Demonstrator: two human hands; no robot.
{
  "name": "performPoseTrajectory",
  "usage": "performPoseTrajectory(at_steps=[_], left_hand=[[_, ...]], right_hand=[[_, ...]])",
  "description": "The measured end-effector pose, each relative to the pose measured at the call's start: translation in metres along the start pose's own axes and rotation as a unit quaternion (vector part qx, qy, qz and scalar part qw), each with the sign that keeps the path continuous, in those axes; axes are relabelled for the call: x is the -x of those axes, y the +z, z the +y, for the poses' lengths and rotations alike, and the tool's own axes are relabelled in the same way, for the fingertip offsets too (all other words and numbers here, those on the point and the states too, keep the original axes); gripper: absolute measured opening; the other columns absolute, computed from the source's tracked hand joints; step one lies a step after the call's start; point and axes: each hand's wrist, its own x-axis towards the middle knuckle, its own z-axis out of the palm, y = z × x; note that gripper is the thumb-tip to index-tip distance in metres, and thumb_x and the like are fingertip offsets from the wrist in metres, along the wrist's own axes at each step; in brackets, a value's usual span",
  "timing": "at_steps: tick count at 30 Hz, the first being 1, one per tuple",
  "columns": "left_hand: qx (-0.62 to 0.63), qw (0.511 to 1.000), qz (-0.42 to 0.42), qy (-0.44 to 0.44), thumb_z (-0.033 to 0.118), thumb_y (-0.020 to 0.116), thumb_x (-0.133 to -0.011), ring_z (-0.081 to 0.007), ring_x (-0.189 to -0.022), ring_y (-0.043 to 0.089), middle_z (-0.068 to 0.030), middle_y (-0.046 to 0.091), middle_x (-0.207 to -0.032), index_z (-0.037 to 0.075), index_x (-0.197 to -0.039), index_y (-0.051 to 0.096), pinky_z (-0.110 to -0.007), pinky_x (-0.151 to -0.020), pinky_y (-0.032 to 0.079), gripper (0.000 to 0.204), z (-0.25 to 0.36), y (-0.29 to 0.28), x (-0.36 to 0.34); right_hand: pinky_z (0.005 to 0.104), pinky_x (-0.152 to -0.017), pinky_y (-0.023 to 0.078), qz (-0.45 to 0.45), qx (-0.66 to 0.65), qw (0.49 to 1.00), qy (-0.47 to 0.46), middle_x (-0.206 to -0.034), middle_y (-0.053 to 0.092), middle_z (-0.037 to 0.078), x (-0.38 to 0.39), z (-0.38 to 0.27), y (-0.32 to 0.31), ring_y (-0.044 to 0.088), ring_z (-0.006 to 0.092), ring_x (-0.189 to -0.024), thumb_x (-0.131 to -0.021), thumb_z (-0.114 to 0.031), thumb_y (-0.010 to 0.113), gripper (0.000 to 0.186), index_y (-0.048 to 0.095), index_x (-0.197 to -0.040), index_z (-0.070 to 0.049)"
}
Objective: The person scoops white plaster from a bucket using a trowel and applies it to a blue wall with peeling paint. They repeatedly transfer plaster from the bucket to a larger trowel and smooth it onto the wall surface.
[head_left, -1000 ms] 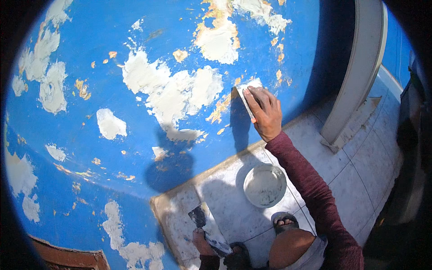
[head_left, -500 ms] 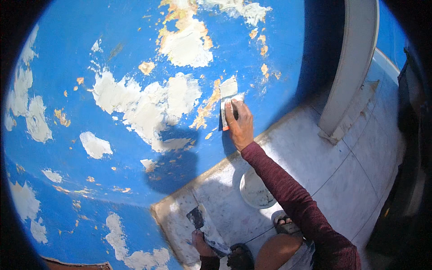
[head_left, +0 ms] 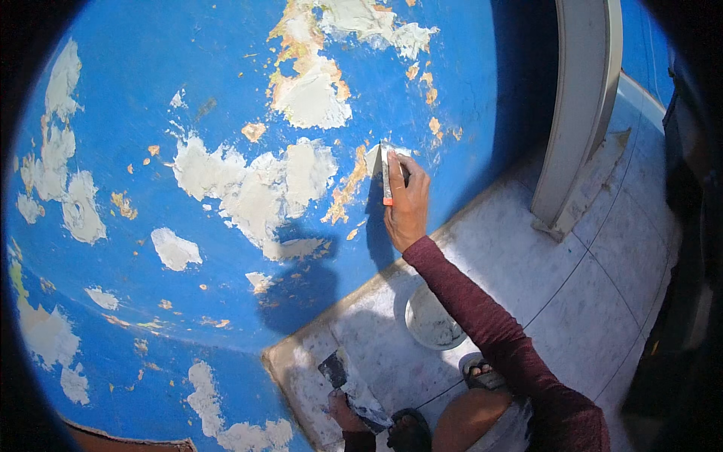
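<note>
My right hand (head_left: 409,200) is closed round a wide filling knife (head_left: 387,177) with a pale handle edge and an orange end. Its blade is seen nearly edge-on at the blue wall (head_left: 422,90), beside a small patch of fresh white filler (head_left: 372,157) and a strip of bare tan plaster (head_left: 349,184). Low down, my left hand (head_left: 343,409) grips a putty knife with a dark square blade (head_left: 332,370). A flat piece smeared with white filler (head_left: 364,398) lies along that hand; whether the fingers hold it too cannot be made out.
A round white bucket (head_left: 433,318) stands on the tiled floor (head_left: 580,309), partly behind my right forearm. Large white filler patches (head_left: 248,181) spread over the wall. A pale upright post (head_left: 576,113) rises at the right. My sandalled feet (head_left: 482,371) are below.
My right hand has turned the filling knife, so its face shows less and its edge more. The view has shifted slightly. My left hand still grips the putty knife.
</note>
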Motion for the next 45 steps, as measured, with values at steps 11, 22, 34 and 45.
performPoseTrajectory(at_steps=[11,22,34,45], left_hand=[[-0.035,0.999,-0.022,0.018,0.023,0.044,-0.094,-0.0158,-0.076,0.052,-0.006,0.054,-0.082,0.0,-0.091,0.055,-0.035,-0.067,0.044,0.025,0.001,0.012,-0.005],[-0.009,1.0,-0.003,0.001,0.021,0.045,-0.095,-0.0144,-0.075,0.049,-0.0041,0.051,-0.083,0.001,-0.091,0.054,-0.032,-0.067,0.043,0.022,0.006,0.005,0.001],[-0.068,0.997,0.038,0.03,0.02,0.046,-0.095,-0.016,-0.075,0.049,-0.0057,0.053,-0.081,0.0,-0.09,0.056,-0.034,-0.069,0.042,0.023,0.036,0.024,-0.011],[-0.042,0.997,0.031,0.055,0.024,0.048,-0.095,-0.0162,-0.078,0.051,-0.006,0.053,-0.081,0.001,-0.089,0.055,-0.034,-0.071,0.044,0.025,0.021,0.014,-0.002]], right_hand=[[0.0487,-0.096,0.038,-0.107,-0.032,0.993,-0.044,-0.132,0.045,0.017,0.056,-0.01,0.013,0.045,0.0366,-0.12,-0.078,0.006,0.056,0.079,0.032,-0.149,-0.018],[0.0465,-0.098,0.037,0.023,0.009,1.0,-0.019,-0.128,0.048,0.019,-0.005,0.007,0.006,0.047,0.0367,-0.114,-0.081,0.006,0.055,0.073,0.035,-0.149,-0.012],[0.0453,-0.095,0.039,-0.12,-0.021,0.992,-0.042,-0.125,0.048,0.022,0.053,-0.02,0.01,0.047,0.0388,-0.113,-0.081,0.004,0.056,0.07,0.036,-0.146,-0.009],[0.0461,-0.097,0.037,0.043,-0.005,0.998,0.035,-0.129,0.043,0.022,-0.012,-0.033,0.017,0.045,0.0387,-0.112,-0.075,0.008,0.056,0.077,0.034,-0.147,-0.006]])
